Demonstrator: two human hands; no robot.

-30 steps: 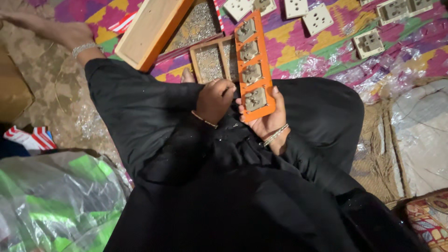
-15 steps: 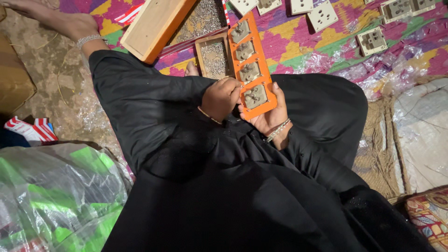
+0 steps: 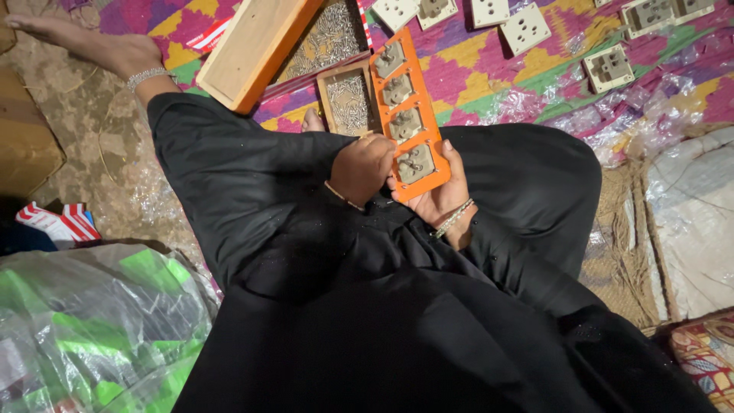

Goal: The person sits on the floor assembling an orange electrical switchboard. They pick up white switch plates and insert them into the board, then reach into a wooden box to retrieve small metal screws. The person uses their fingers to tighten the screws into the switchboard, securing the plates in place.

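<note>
A person in black clothing sits on the floor, working over the lap with an orange frame (image 3: 406, 115), a long strip with four square compartments in a row, each holding a beige socket insert. The frame slants from the lap up towards the patterned cloth, its near end cradled in the right hand (image 3: 440, 195), whose palm lies under it with the thumb up along its right edge; the fingers are hidden beneath, curled around the frame. A beaded bracelet circles that wrist. The left hand (image 3: 365, 167) is bunched against the frame's left edge beside the nearest compartment, its fingertips drawn together; whether they pinch anything cannot be seen.

Just beyond the left hand a small wooden tray (image 3: 345, 101) of metal screws rests on the floor, touching the frame's left side. Further out a larger wooden box (image 3: 252, 47) lies at a slant next to another heap of screws. White socket plates (image 3: 526, 29) are scattered over the pink, yellow and green patterned cloth (image 3: 489, 76). At upper left a bare foot (image 3: 84, 42) with a silver anklet stretches across the ground. Crumpled plastic wrap (image 3: 92, 321) lies at lower left.
</note>
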